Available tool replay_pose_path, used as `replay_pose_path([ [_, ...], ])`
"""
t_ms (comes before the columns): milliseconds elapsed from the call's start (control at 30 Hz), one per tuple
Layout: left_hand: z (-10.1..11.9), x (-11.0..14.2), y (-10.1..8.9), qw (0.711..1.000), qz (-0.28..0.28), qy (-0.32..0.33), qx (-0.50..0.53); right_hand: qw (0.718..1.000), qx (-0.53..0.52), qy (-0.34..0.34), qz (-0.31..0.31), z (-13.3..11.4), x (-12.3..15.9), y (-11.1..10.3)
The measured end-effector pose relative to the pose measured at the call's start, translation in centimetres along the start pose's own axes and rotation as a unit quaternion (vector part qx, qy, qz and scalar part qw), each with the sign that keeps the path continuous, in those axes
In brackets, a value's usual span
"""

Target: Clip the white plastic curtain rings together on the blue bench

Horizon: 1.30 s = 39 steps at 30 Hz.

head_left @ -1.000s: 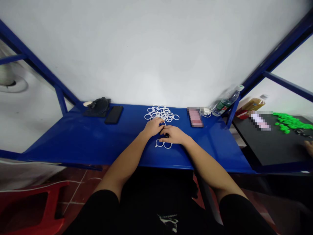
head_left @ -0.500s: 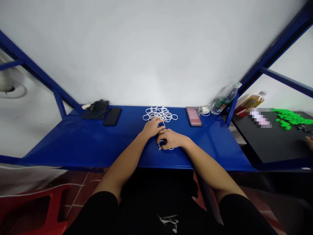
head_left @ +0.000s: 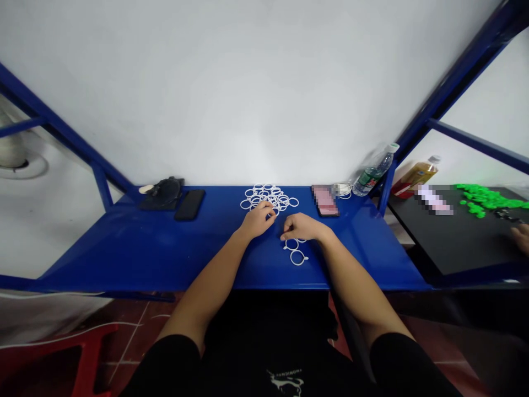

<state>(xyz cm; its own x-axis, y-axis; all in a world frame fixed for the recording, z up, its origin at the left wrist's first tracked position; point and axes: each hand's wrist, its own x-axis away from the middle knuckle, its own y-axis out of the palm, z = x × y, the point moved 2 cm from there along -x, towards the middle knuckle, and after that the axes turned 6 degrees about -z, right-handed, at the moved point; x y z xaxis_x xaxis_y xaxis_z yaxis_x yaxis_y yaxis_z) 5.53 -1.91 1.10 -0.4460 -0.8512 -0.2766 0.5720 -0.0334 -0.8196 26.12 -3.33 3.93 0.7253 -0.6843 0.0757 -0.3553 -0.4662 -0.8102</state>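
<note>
While both bare hands work low over the blue metal surface (head_left: 136, 248), the left hand (head_left: 257, 220) sits at the near edge of a loose pile of thin white rings (head_left: 270, 197), its fingers bent and slightly parted with one ring at their tips; from where I'm standing I can't tell whether they grip it or merely touch it. The right hand (head_left: 305, 227) is curled down nearer the front edge, over a small group of similar rings, the closest one (head_left: 297, 266) lying flat with its little tab out to the right; whether those fingers have hold of anything is hidden from me. To my eye the rings could snag: they overlap in the pile, and a tab hooked through a neighbour might drag several out at once. A careless wrist could also nudge the near group towards the front edge. Off to the left lie a black phone (head_left: 190, 204) and a dark crumpled pouch (head_left: 166, 194); to the right, a pink-screened phone (head_left: 325, 200), a white cable (head_left: 344, 191) and a leaning clear bottle (head_left: 371, 177). None of these stands between the hands and the pile.
</note>
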Motion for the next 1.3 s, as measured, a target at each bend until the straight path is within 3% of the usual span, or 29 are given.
replay_pose_path([
  [167,1.1,0.0,-0.6,0.998,0.017,0.031,0.044,0.985,0.007,0.073,0.157,1.7,-0.3,-1.1],
  [267,1.4,0.0,-0.8,0.996,0.013,0.049,0.072,0.974,-0.047,0.050,0.217,2.1,-0.3,-1.3],
  [400,1.6,0.1,-0.6,0.993,0.014,0.063,0.101,0.963,-0.104,0.005,0.250,1.8,-0.6,-1.0],
  [567,1.9,0.2,-0.1,0.992,-0.019,0.062,0.104,0.963,-0.111,-0.007,0.244,1.3,-0.8,-0.6],
  [1000,0.7,-0.2,0.6,0.995,0.032,0.042,0.082,0.968,-0.111,-0.019,0.224,1.3,-1.1,0.0],
  [1300,0.5,-0.5,0.3,0.995,0.033,0.004,0.095,0.967,-0.105,-0.025,0.230,1.3,-1.4,0.5],
])
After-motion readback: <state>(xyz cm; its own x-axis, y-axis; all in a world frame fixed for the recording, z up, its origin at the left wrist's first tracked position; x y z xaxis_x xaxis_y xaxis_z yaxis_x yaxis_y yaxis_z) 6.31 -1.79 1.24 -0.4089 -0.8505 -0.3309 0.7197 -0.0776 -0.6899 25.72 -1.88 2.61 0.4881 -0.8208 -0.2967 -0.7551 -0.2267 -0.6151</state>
